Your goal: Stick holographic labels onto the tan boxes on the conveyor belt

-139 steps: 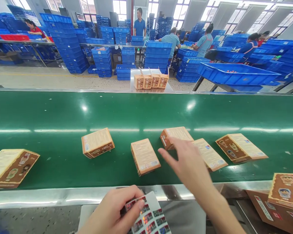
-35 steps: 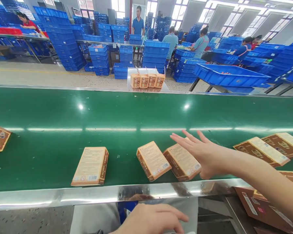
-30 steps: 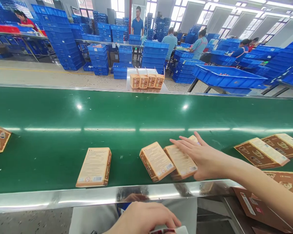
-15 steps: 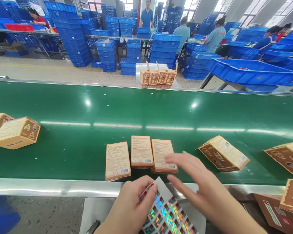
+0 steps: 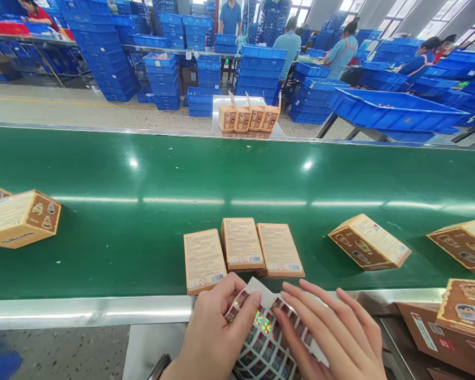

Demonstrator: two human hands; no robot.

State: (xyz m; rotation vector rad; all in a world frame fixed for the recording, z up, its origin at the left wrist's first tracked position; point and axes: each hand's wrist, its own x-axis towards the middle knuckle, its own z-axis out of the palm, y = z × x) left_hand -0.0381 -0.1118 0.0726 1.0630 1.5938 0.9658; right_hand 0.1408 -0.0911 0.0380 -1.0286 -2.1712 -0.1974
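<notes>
A sheet of shiny holographic stickers (image 5: 267,332) is bent between my hands at the near edge of the belt. My left hand (image 5: 217,330) grips its upper left part, thumb on top. On the right side of the sheet, my right hand (image 5: 332,327) pinches it between thumb and fingers; the other fingers are stretched out. Whether a single sticker is between those fingertips is hidden. Just beyond lie three small boxes with printed text and barcodes facing up: a left box (image 5: 205,258), a middle box (image 5: 242,244) and a right box (image 5: 280,250).
A green conveyor belt (image 5: 142,169) crosses the view. Brown-and-cream boxes lie tilted on it, one at left (image 5: 24,219), another at right (image 5: 368,243). More boxes (image 5: 465,309) sit near right. Several open-flap boxes (image 5: 247,119) stand across the belt. Blue crates and people fill the background.
My right hand has come down and left onto the sticker sheet, which now bows. In view, the three text-side-up boxes have shifted slightly right.
</notes>
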